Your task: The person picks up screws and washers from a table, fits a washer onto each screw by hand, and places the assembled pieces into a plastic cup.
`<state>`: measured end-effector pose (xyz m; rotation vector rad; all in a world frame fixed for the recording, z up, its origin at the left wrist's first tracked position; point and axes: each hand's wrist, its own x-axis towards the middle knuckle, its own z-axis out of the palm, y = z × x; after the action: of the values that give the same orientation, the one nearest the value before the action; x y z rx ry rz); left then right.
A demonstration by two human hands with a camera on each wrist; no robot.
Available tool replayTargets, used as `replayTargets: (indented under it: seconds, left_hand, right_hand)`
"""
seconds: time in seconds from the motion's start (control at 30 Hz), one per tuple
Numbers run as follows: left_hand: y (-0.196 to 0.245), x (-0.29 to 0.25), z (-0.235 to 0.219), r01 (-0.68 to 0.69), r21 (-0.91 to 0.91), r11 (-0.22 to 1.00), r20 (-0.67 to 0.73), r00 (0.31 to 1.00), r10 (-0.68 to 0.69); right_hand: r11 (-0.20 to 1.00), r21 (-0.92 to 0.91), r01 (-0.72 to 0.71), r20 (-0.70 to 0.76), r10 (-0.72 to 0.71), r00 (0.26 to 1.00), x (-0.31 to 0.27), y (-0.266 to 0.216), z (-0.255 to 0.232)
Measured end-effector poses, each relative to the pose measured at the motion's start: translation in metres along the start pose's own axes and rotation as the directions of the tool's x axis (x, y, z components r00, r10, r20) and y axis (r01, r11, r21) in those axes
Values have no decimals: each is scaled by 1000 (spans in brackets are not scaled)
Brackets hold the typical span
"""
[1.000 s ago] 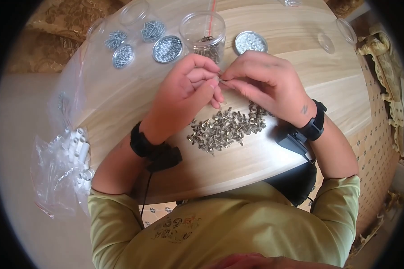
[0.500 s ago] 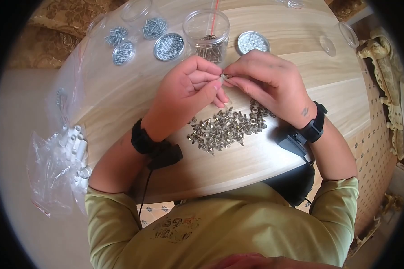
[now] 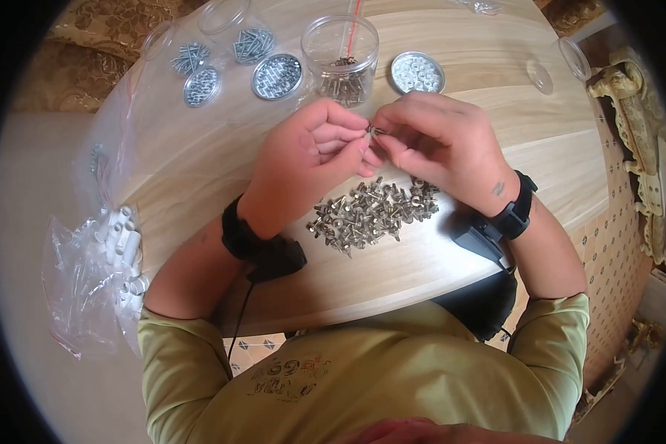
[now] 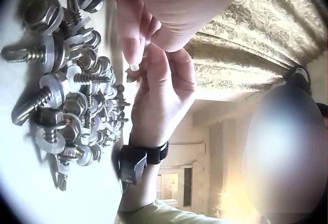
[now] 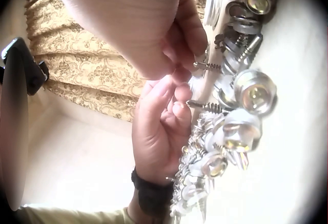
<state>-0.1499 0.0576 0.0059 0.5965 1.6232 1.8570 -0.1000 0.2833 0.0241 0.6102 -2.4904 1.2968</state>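
In the head view my left hand (image 3: 296, 159) and right hand (image 3: 451, 140) meet above the table, fingertips together. Between them they pinch a small metal screw (image 3: 377, 131), mostly covered by fingers. The left thumb and forefinger hold one side of it, the right thumb and forefinger the other. Just below the hands lies a pile of hex-head self-drilling screws (image 3: 374, 214), many fitted with pale washers. Close up in the left wrist view, the screws (image 4: 51, 90) lie loose beside the hands. The right wrist view shows their heads and pointed threaded tips (image 5: 205, 106).
Behind the hands stands a clear jar (image 3: 340, 41) with more screws inside. Left of it are a dish of small metal parts (image 3: 277, 77), a smaller one (image 3: 202, 86) and heaps of bolts (image 3: 254, 46). A dish of pale washers (image 3: 417, 72) sits right. A plastic bag (image 3: 81, 288) lies by white tubes (image 3: 131, 248).
Both hands have shifted slightly toward the body, with the fingertips still together on the small screw. The pile looks the same.
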Motion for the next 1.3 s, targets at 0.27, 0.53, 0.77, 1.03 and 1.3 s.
replayTargets:
  seconds: [0.27,0.53,0.77,1.03,1.3]
  left_hand:
    - [1,3,-5,27,-53,998,28,999,-26]
    - [-1,1,-3,-47,-121,992,17,999,50]
    - [2,-3,-8,-81,-97,992,57,995,87]
    - [-5,-13,-19,-82,217,973,-136,984,113]
    - [-11,-6,-42,-114,89,990,-81,989,121]
  right_hand:
    - [1000,-4,-6,37,6,999,1,-4,1]
    - [998,65,-13,10,13,1000,2,-5,6]
    - [973,212,-90,36,84,996,0,-9,3]
    - [975,197,101,-26,-97,995,4,7,8]
    - [950,252,186,-113,-162,980,11,9,20]
